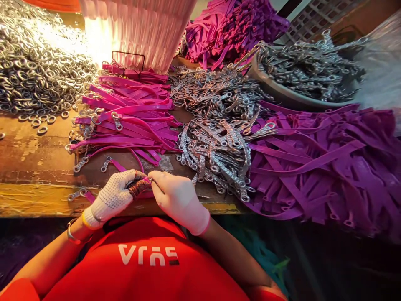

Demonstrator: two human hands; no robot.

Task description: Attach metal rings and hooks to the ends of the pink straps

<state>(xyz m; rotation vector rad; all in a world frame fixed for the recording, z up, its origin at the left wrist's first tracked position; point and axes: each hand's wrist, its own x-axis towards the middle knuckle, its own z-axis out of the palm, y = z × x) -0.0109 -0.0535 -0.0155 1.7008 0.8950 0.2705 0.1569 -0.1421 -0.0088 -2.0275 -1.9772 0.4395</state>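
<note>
Near edge of table (37,146): two gloved hands, one pink strap (146,180) between. Left hand (114,192) curled, pinching strap; right hand (177,194) pinches it just beside. Beyond: one spread of pink straps (131,125), uncountable; rightward, one sprawling mound of metal links (216,152), one purple strap heap (313,167). Farther: one ring heap (40,79) left, one link-filled basin (273,85) right, second purple heap (234,33) back.

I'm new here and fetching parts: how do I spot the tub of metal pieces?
Find the wooden table, then the large purple strap pile at its right. Just beyond that pile sits the tub, with a curved gray rim. Its metal pieces are heaped inside it, while the neighbouring pieces lie loose.
</note>
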